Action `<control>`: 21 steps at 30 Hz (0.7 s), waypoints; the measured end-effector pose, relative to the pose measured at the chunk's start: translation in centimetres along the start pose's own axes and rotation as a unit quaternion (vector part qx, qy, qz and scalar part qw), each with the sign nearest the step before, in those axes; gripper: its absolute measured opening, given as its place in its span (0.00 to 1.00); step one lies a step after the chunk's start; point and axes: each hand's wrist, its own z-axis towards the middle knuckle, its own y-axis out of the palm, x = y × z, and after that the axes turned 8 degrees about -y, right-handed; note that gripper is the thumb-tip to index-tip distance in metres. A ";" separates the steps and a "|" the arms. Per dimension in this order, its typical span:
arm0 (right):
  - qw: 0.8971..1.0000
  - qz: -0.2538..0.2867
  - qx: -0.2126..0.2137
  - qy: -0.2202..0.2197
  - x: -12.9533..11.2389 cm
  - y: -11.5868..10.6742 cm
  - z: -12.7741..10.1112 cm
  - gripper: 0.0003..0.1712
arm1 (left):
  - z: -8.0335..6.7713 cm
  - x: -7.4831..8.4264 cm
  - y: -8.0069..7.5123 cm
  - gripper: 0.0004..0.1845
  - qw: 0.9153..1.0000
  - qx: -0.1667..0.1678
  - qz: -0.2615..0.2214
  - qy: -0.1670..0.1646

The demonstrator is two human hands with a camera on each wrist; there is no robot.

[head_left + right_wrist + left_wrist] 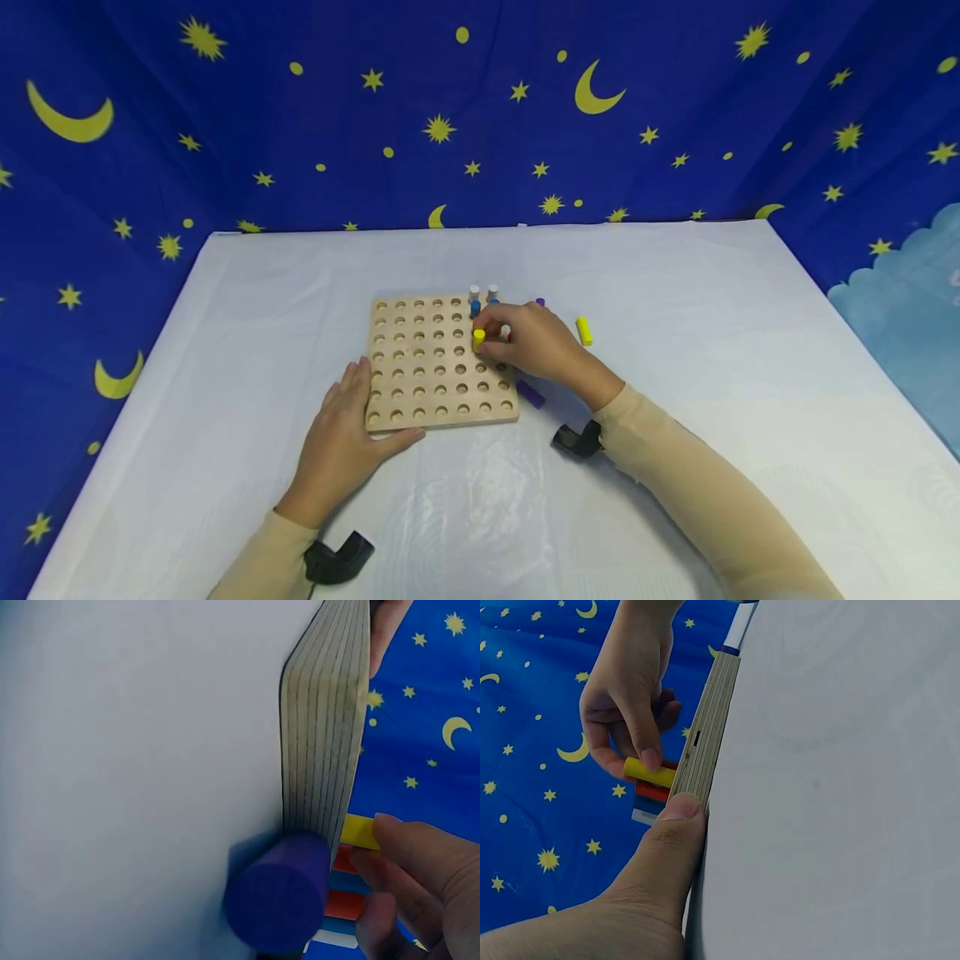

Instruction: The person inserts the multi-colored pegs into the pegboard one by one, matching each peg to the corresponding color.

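Note:
My right hand (536, 340) pinches a yellow peg (478, 340) between thumb and fingertips. The peg stands upright at a hole of the wooden pegboard (442, 421), its lower end against the board's face in the left wrist view. Behind it in the same column are red, blue (476, 308) and white pegs (474, 292); a further column to the right is partly hidden by the hand. My left hand (341, 446) rests at the board's near left corner, fingers extended along the left side and thumb (681, 810) against the front edge.
On the white table (675, 333), a loose yellow peg (584, 331) lies right of the board, and a purple peg (531, 394) lies by its right edge. Another purple peg (540, 302) shows behind the right hand. A starry blue cloth (337, 117) hangs behind the table.

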 end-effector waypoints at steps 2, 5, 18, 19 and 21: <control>1.000 -0.004 -0.003 -0.003 0.0 0.0 0.0 0.11 | 0.0 0.0 0.0 0.69 1.000 -0.001 0.002 -0.001; 1.000 -0.011 -0.011 -0.007 0.0 0.0 0.0 0.13 | 0.0 0.0 -0.1 0.69 1.000 -0.003 0.004 -0.002; 0.999 -0.037 0.027 0.001 0.8 -1.4 -2.3 0.17 | -0.2 0.1 0.1 0.69 1.000 0.005 0.001 0.002; 0.999 -0.041 0.033 0.010 1.2 -1.8 -2.7 0.18 | -0.2 0.2 0.1 0.68 1.000 0.004 0.001 0.002; 0.997 -0.061 0.040 0.036 2.2 -2.7 -3.6 0.20 | -0.2 0.2 0.1 0.68 1.000 0.004 0.002 0.005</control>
